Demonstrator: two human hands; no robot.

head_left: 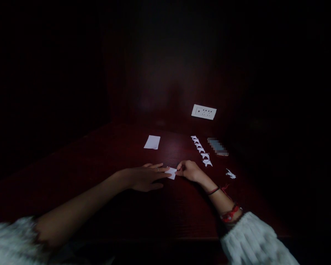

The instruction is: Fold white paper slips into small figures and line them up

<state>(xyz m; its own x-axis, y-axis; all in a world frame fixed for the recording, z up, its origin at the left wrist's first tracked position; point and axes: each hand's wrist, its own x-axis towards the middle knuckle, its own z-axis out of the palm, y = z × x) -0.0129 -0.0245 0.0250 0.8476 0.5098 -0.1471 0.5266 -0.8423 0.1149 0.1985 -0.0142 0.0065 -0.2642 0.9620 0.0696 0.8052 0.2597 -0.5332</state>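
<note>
A small square of white paper [171,173] lies flat on the dark red table [105,154], between my two hands. My left hand [147,177] is stretched out flat, palm down, with its fingertips resting on the paper's left part. At the paper's right edge, my right hand [189,170] has its thumb and forefinger closed in a pinch on the paper. Right of that hand, several folded white paper pieces [200,149] lie in a slanting row. Farther back, a few white paper sheets [152,142] lie together.
A phone [217,147], blurred out, lies right of the folded row. Crumpled white paper scraps [231,173] are near the right side. A white socket plate [204,112] is on the wall behind the table. The surroundings are very dark.
</note>
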